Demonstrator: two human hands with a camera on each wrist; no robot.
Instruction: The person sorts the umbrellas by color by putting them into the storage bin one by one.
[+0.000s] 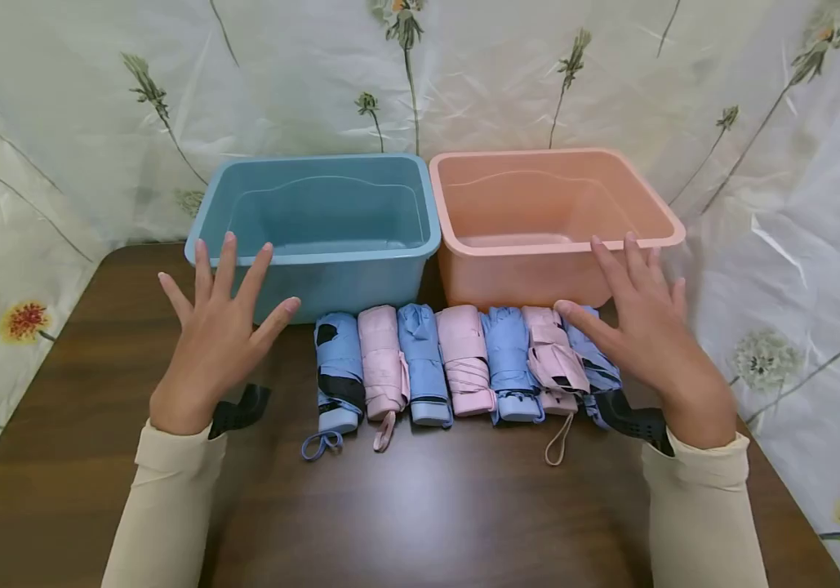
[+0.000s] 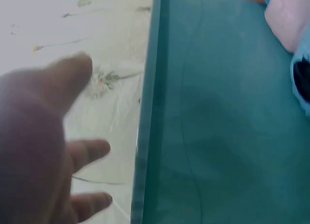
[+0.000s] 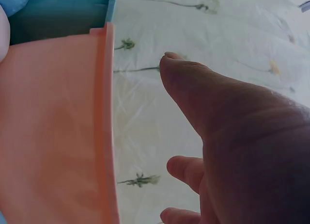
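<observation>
Folded umbrellas lie side by side in a row on the table, blue and pink in turn. At the row's left end is a blue umbrella (image 1: pixel 340 367) with a cord loop, beside a pink umbrella (image 1: pixel 383 359). My left hand (image 1: pixel 217 335), fingers spread and holding nothing, hovers before the blue bin (image 1: pixel 346 286). On the other side my right hand (image 1: pixel 647 335) is spread too, in front of the orange bin (image 1: pixel 522 273). Its wrist strap and thumb overlap the blue umbrella at the right end (image 1: pixel 596 363), partly hiding it.
Both bins stand next to each other at the back of the brown wooden table (image 1: pixel 405 523), open side up. Behind them hangs a floral plastic sheet (image 1: pixel 302 82), which also runs down both sides of the table.
</observation>
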